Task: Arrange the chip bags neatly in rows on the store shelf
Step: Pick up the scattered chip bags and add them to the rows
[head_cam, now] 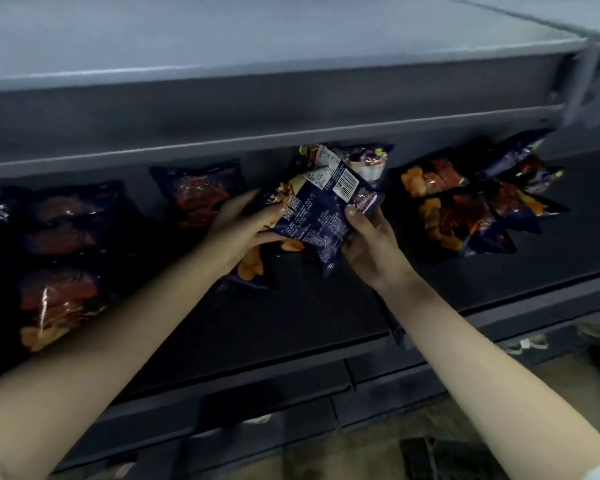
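While both bare arms reach in over the dark flat store shelf [326, 306], the left hand [238, 233] and right hand [371, 247] pinch one dark navy foil chip bag [317, 216] between them, back side up, barcode and white label showing. Left thumb lies on the bag's left edge, fingers curled under it; right thumb presses the bag's right side near the barcode, fingers wrapped below. Bag is tilted, held over mid-shelf. Under the left hand, an orange-printed dark bag [250, 268] lies flat on the shelf. Behind the held bag, another bag with a pale printed panel [364, 161] leans at the shelf back. Left side: dark bags with red snack print [59, 268] lying in a rough column, plus one further in [201, 195]. Right side: loose overlapping pile of dark-and-orange bags [465, 206], not aligned. Grey metal upper shelf [257, 98] overhangs. Frame is dim and blurry, so the bag count on the left is probably three.
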A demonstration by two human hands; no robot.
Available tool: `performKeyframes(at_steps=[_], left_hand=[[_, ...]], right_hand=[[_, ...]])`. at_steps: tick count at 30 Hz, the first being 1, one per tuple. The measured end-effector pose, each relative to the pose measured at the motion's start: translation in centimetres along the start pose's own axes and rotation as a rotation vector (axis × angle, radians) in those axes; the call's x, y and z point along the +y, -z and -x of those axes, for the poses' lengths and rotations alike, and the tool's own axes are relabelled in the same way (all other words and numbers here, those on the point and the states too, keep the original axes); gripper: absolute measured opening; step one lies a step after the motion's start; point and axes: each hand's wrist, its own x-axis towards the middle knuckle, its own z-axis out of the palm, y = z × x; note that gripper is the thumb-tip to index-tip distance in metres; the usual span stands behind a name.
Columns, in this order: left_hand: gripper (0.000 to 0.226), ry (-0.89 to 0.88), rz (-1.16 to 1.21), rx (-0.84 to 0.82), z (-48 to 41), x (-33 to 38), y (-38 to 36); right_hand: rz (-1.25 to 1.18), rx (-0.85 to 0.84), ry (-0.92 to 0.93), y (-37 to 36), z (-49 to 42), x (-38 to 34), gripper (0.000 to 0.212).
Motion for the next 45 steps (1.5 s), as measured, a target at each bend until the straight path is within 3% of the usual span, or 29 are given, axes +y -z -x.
performKeyframes(at_steps=[2, 7, 12, 14, 16, 19, 21, 23, 26, 32, 35, 38, 42, 45], left_hand=[[0.028, 0.028, 0.034, 0.043, 1.1, 0.2, 2.7], [0.018, 0.014, 0.03, 0.087, 4.5, 0.8, 8.6], [0.018, -0.013, -0.036, 0.176, 8.0, 1.3, 14.0], [0.036, -0.069, -0.184, 0.228, 9.4, 1.3, 16.5], [0.057, -0.189, -0.4, 0.326, 11.0, 1.7, 18.5], [0.051, -0.34, -0.478, 0.389, 13.2, 2.8, 20.4], [0.047, -0.235, -0.286, 0.273, 14.6, 3.6, 20.9], [0.056, -0.057, 0.069, 0.108, 15.6, 3.8, 21.1], [0.049, 0.012, 0.329, 0.063, 16.7, 3.5, 22.0], [0.039, 0.037, 0.227, 0.3, 18.6, 2.2, 25.3], [0.028, 0.056, 0.038, 0.297, 18.6, 1.6, 26.8], [0.035, 0.106, -0.064, 0.212, 18.9, 0.8, 27.2], [0.033, 0.176, -0.052, 0.077, 19.3, -1.4, 26.6], [0.036, 0.21, -0.074, 0.029, 19.4, -3.2, 26.7]], right_hand=[[-0.014, -0.082, -0.049, -2.2, -0.7, 1.4, 0.084], [0.03, -0.154, -0.095, -7.7, -1.4, 4.6, 0.036], [0.078, -0.146, -0.128, -13.4, -1.1, 8.0, 0.032], [0.107, -0.112, -0.096, -15.7, -0.9, 9.1, 0.034], [0.231, -0.027, 0.029, -17.8, -0.4, 10.1, 0.032], [0.516, 0.109, 0.376, -21.2, 0.8, 11.6, 0.027], [0.762, 0.13, 0.688, -23.2, 1.8, 12.6, 0.034], [1.029, -0.003, 1.022, -24.4, 2.7, 14.3, 0.044], [1.312, -0.205, 1.221, -25.8, 4.2, 17.4, 0.062], [1.448, -0.518, 1.162, -26.6, 6.4, 21.1, 0.055], [1.342, -0.412, 1.105, -26.6, 7.3, 21.1, 0.053], [1.172, -0.151, 0.811, -26.4, 7.9, 19.9, 0.063], [0.862, -0.168, 0.232, -25.1, 9.1, 19.8, 0.079], [0.874, -0.108, 0.144, -23.5, 9.5, 21.2, 0.081]])
